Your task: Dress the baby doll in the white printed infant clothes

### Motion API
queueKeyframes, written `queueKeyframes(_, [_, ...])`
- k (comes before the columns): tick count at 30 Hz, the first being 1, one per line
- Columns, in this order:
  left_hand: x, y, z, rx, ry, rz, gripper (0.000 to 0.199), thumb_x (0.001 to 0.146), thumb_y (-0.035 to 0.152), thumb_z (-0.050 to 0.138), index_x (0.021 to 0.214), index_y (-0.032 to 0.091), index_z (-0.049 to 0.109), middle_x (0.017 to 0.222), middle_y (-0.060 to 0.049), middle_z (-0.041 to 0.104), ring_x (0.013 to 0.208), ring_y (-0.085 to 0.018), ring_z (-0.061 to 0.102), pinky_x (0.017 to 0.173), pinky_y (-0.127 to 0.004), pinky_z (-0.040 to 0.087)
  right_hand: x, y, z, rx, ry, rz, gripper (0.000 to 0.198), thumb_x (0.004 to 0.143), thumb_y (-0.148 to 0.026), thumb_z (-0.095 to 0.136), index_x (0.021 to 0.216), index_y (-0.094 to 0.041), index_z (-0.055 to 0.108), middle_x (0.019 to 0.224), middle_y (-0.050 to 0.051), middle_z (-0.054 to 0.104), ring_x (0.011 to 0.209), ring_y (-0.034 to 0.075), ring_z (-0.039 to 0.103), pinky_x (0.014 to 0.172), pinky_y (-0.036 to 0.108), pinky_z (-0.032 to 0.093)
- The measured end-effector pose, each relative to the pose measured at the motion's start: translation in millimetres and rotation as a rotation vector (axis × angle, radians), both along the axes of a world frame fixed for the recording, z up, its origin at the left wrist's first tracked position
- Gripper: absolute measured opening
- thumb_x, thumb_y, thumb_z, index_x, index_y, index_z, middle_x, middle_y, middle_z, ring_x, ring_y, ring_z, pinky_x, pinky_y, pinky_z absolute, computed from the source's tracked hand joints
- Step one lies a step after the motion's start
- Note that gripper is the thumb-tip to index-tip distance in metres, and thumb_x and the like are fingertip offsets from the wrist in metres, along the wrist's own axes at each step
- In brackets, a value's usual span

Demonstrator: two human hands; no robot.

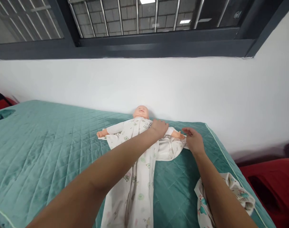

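A baby doll (141, 111) lies face up near the wall, its arms out to both sides. It has on a white long-sleeved top, and a long white baby gown (144, 167) with small green prints is spread over it. At the doll's shoulder on the right, my left hand (160, 128) is closed on the gown's cloth; its fingertips are partly hidden. My right hand (194, 141) pinches the edge of the gown's bunched sleeve (170, 148), just beyond the doll's small hand (178, 135).
The doll lies on a quilted green bed cover (64, 139). Another printed white garment (236, 190) is crumpled beneath my right forearm. A red plastic chair (272, 186) stands off the right edge. A white wall (111, 85) rises behind, below a barred window (139, 19).
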State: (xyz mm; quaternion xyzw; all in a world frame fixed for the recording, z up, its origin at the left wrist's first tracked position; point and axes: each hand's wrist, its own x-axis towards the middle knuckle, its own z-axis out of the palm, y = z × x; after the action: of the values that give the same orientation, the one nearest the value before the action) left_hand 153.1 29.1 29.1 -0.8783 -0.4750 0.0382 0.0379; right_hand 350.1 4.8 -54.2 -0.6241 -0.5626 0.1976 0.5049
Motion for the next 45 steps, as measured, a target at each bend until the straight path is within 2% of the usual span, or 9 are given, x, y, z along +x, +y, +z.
queueKeyframes(4, [-34,-20,15.0,0.048,-0.159,0.020,0.035,0.091,0.032,0.057,0.123,0.018,0.059,0.128,-0.012,0.062,0.115,-0.029,0.059,0.091,-0.042,0.048,-20,-20,19,0.140,-0.120,0.024,0.034,0.082,-0.023,0.046,0.106,-0.022,0.069,0.115,0.009,0.071,0.108,0.026,0.065,0.100,0.048,0.049])
queueKeyframes(6, [-68,-34,14.7,0.157,-0.419,0.084,0.029,0.093,0.030,0.052,0.119,0.021,0.060,0.128,-0.010,0.063,0.117,-0.027,0.058,0.095,-0.042,0.047,-37,-30,27,0.171,-0.147,0.104,0.027,0.088,-0.030,0.048,0.108,-0.023,0.066,0.113,0.008,0.069,0.104,0.024,0.065,0.098,0.047,0.050])
queueKeyframes(9, [-124,-49,-3.9,0.214,-0.790,0.293,0.024,0.092,0.028,0.051,0.112,0.023,0.064,0.124,-0.008,0.065,0.120,-0.027,0.056,0.102,-0.043,0.043,-69,-41,31,0.116,-0.075,0.280,0.027,0.092,-0.040,0.053,0.112,-0.025,0.061,0.112,0.007,0.067,0.100,0.023,0.066,0.094,0.043,0.052])
queueKeyframes(12, [-163,-52,-30.0,0.100,-1.200,0.589,0.026,0.092,0.034,0.051,0.109,0.020,0.065,0.117,-0.008,0.069,0.113,-0.025,0.061,0.101,-0.040,0.044,-101,-46,26,-0.021,0.009,0.390,0.036,0.091,-0.050,0.058,0.118,-0.026,0.057,0.115,0.007,0.066,0.108,0.025,0.063,0.094,0.043,0.053])
queueKeyframes(14, [-173,-49,-41.6,0.036,-1.324,0.701,0.027,0.091,0.036,0.051,0.103,0.019,0.068,0.112,-0.009,0.070,0.108,-0.024,0.062,0.100,-0.038,0.044,-117,-47,20,-0.124,0.031,0.416,0.041,0.092,-0.055,0.055,0.122,-0.028,0.056,0.123,0.007,0.065,0.117,0.027,0.060,0.101,0.046,0.049])
queueKeyframes(18, [-172,-42,-46.9,-0.005,-1.349,0.653,0.028,0.091,0.035,0.049,0.095,0.018,0.070,0.109,-0.009,0.070,0.109,-0.024,0.060,0.101,-0.038,0.042,-136,-48,13,-0.277,0.098,0.378,0.046,0.094,-0.061,0.047,0.131,-0.034,0.052,0.141,0.002,0.058,0.133,0.027,0.050,0.116,0.051,0.033])
queueKeyframes(30, [-171,-29,-42.2,-0.158,-1.365,0.472,0.032,0.094,0.042,0.051,0.113,0.022,0.067,0.119,-0.007,0.064,0.115,-0.020,0.057,0.107,-0.034,0.039,-141,-46,5,-0.240,0.178,0.249,0.060,0.089,-0.064,0.053,0.140,-0.034,0.045,0.147,0.003,0.052,0.136,0.027,0.047,0.118,0.051,0.033])
queueKeyframes(37, [-175,-36,-32.9,-0.303,-1.282,0.451,0.045,0.090,0.048,0.059,0.132,0.030,0.059,0.134,-0.007,0.054,0.130,-0.022,0.050,0.115,-0.037,0.036,-137,-44,0,-0.216,0.125,0.292,0.057,0.091,-0.064,0.050,0.140,-0.036,0.045,0.152,0.003,0.048,0.141,0.027,0.043,0.120,0.051,0.031])
queueKeyframes(45, [-176,-39,-27.7,-0.325,-1.281,0.451,0.037,0.085,0.046,0.066,0.118,0.030,0.066,0.128,-0.006,0.057,0.121,-0.024,0.056,0.106,-0.035,0.044,-138,-48,10,-0.295,0.104,0.419,0.084,0.084,-0.068,0.057,0.153,-0.031,0.025,0.166,0.007,0.024,0.154,0.026,0.019,0.126,0.053,0.018])
